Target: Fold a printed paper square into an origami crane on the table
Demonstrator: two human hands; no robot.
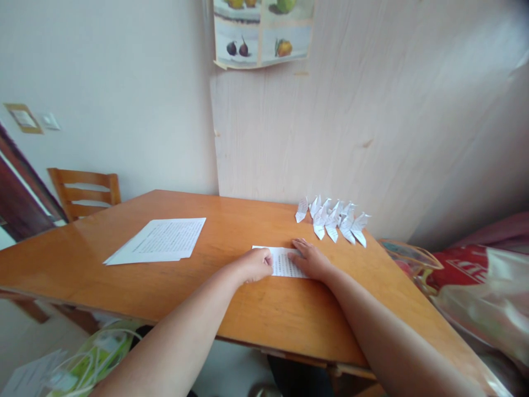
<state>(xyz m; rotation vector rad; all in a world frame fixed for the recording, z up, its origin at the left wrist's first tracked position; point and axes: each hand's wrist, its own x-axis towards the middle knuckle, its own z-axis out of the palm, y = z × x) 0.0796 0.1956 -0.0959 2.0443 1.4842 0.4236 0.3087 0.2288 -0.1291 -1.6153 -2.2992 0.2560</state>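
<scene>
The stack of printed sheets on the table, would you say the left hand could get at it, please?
Probably yes: the left hand rests curled on the smaller sheet, but nothing visible stands between that hand and the stack of printed sheets across the tabletop.

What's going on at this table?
A person has both hands on a small printed sheet: the left hand, curled, is at its left end, and the right hand lies with fingers spread on its right part. Farther back on the table, to the right, stands a cluster of folded paper figures. A stack of printed papers lies off to the left.
</scene>
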